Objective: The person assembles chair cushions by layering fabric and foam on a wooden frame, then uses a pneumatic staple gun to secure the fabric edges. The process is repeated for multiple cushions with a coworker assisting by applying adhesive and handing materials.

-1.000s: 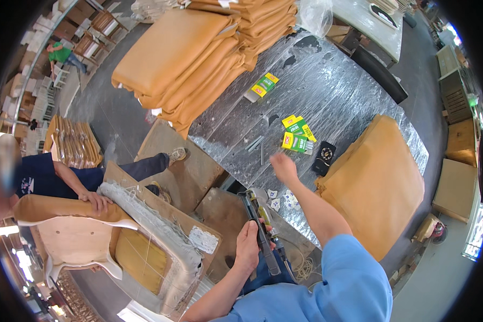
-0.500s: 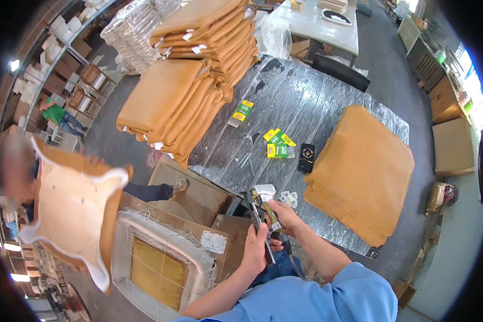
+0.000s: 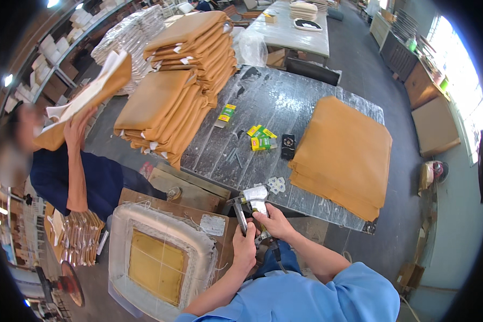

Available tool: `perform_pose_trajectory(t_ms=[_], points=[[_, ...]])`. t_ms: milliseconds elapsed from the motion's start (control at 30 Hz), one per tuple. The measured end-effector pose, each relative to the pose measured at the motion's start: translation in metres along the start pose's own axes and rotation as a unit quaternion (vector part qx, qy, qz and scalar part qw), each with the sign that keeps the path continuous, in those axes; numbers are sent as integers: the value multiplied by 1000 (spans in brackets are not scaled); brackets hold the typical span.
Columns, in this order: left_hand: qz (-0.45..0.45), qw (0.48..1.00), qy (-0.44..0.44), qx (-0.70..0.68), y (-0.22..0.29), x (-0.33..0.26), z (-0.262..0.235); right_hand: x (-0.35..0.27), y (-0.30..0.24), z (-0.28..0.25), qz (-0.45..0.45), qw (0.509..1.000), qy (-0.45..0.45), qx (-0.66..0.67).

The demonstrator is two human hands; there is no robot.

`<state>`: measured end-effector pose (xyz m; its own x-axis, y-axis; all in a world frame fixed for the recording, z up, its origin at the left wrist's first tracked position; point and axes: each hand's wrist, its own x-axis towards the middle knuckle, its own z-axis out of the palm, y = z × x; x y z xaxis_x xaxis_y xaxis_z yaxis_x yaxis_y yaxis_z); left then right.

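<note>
A silver pneumatic staple gun with a hose at its handle is held at the table's near edge. My left hand is closed around its long dark magazine. My right hand grips the handle, with the thumb across it. On the table beyond lie green and yellow boxes, thin metal staple strips, a small black box and some white tags. To my left is a padded seat frame with a yellow middle panel, resting on a board.
A co-worker at the left lifts a tan covered seat piece. Tan covers are stacked on the table's right and at its far left. Wrapped pieces stand behind the co-worker.
The co-worker has raised the tan seat piece up and away from beside the padded frame, turning it edge-on. My view has shifted; the staple gun has turned slightly in my hands, both still gripping it.
</note>
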<state>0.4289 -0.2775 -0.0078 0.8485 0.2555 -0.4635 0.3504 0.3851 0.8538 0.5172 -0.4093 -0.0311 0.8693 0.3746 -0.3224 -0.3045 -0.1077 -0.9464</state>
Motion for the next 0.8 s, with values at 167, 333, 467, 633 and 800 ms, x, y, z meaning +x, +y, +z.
perform_pose_trajectory(t_ms=[167, 333, 467, 633, 800], points=[[-37, 999, -15, 24, -10, 14, 21, 0, 28, -27, -12, 998, 42, -45], [-131, 981, 32, 137, 3, 64, 25, 72, 47, -75, 11, 967, 28, -253], [-158, 977, -49, 131, -35, 40, 13, 163, 118, -121, 45, 940, 28, -337], [-294, 945, 7, 146, -62, -30, -24, 237, 164, -128, 60, 936, 35, -344], [-304, 931, 165, 118, -69, -63, -15, 271, 176, -124, 68, 927, 11, -370]])
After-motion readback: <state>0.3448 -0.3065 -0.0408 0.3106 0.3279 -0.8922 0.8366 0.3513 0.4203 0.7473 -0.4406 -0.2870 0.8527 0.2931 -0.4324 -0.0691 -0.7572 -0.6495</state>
